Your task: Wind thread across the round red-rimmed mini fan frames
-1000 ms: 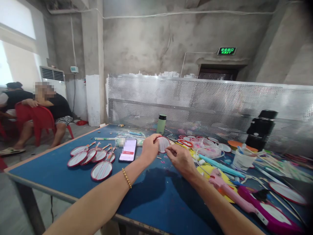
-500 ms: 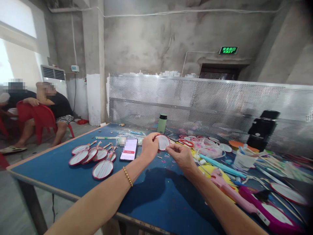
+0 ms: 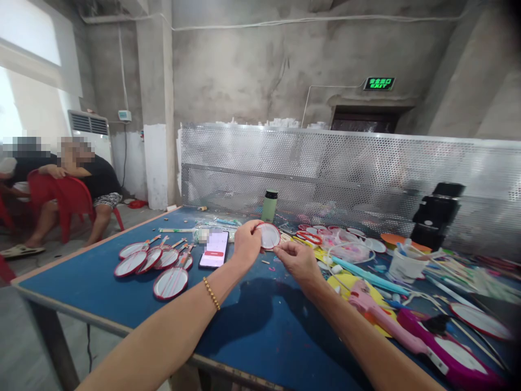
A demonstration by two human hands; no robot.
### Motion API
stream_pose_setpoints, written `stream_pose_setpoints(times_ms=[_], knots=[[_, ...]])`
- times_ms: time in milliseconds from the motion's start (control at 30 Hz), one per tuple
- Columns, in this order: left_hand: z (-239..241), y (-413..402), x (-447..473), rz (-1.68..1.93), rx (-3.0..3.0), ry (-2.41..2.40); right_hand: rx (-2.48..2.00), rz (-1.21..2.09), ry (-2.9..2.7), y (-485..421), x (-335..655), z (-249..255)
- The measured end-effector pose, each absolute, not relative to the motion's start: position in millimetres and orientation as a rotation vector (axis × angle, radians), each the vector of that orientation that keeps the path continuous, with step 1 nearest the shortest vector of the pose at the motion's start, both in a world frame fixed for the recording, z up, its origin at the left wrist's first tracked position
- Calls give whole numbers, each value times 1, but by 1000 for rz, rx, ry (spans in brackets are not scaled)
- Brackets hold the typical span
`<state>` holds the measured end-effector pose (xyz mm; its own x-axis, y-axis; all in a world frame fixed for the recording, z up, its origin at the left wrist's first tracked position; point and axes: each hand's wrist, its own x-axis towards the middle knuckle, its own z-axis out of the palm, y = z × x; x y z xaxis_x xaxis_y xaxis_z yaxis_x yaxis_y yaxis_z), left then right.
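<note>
My left hand (image 3: 247, 242) grips a small round fan (image 3: 269, 236) by its left side, thumb over the edge. The fan has a thin white face and a red rim, and is held up above the table. With thumb and index finger pinched together, my right hand (image 3: 299, 260) touches the lower right of that rim. Whether a loose strip of the red edging lies in the pinch is too small to tell. Left of my hands, several similar red-rimmed fans (image 3: 171, 283) with sticks lie in a loose group, near a phone (image 3: 215, 250) with its screen lit.
A green bottle (image 3: 269, 205) stands behind my hands. To the right are red-handled scissors (image 3: 308, 237), a pink glue gun (image 3: 386, 320), a blue stick-like tool (image 3: 370, 276), a white tub (image 3: 405, 266) and a magenta device (image 3: 451, 353). A perforated metal screen (image 3: 345, 174) borders the back. People sit at far left.
Both hands and the held fan have shifted very slightly left. The fan's face is turned a little, and the right hand's pinch stays at its lower right rim.
</note>
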<state>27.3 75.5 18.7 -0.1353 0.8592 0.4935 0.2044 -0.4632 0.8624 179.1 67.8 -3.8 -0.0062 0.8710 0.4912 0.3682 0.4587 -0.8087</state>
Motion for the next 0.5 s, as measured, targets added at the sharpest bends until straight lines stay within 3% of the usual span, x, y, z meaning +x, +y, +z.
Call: stream_pose_setpoints(times_ms=[500], knots=[[18, 78, 27, 1656, 1616, 1156, -1118, 703, -1516, 73, 181, -10]])
